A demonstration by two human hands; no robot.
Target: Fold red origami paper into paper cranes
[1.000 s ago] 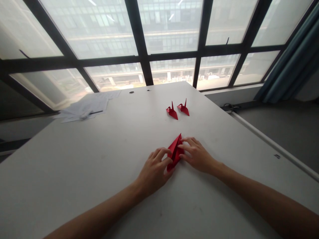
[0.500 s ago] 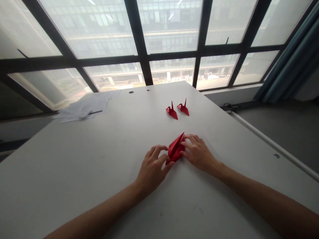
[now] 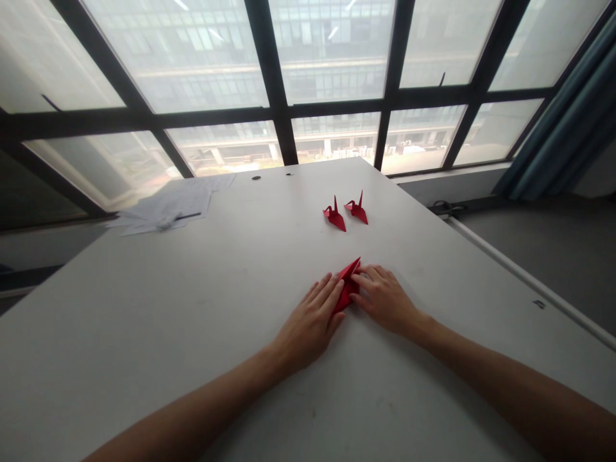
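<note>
A piece of red origami paper (image 3: 347, 296), folded to a point at its far end, lies on the white table between my hands. My left hand (image 3: 307, 324) rests flat over its left side, fingers stretched out and covering part of it. On the other side, my right hand (image 3: 385, 301) grips the right edge with bent fingers; the fingertips are partly hidden by the paper's fold. Beyond the paper stand two finished red paper cranes, a left one (image 3: 335, 218) and a right one (image 3: 357, 210), side by side and touched by neither hand.
Loose white papers (image 3: 168, 199) with a dark pen (image 3: 188, 216) on them lie at the table's far left. Large framed windows (image 3: 332, 58) rise behind the table (image 3: 192, 308). A blue curtain (image 3: 558, 122) hangs at the right, beyond the table's right edge.
My left hand has gone from bent fingers pinching at the paper's left side to lying flat over it. My right hand stays at the right edge. The cranes have not moved.
</note>
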